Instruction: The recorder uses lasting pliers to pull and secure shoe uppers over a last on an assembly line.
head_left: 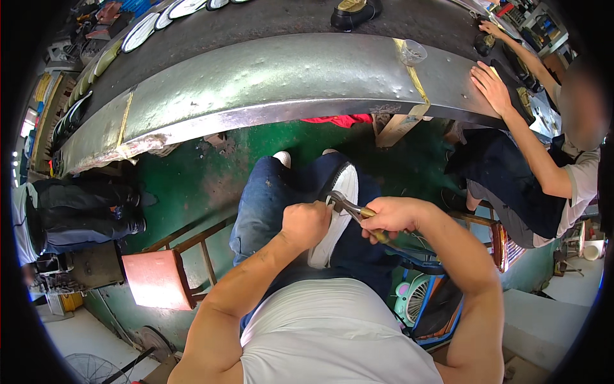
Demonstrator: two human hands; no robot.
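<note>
A shoe [329,240] rests on my lap with its long white underside facing up and a dark edge round its far end. My left hand [305,224] is closed in a fist at the shoe's left edge, gripping it there; the fingertips are hidden. In my right hand [393,216] is a pair of lasting pincers [350,206], the fingers wrapped round its yellowish handles. The metal jaws of the pincers lie over the shoe's white underside, right beside my left hand. Whether the jaws bite on anything is too small to tell.
Ahead runs a metal-edged workbench [268,70] with a dark shoe [355,14], white soles [139,32] and a clear cup [412,52]. A co-worker's hand [491,88] lies on its right part. A red-topped stool [157,280] stands left, a green fan [412,299] right.
</note>
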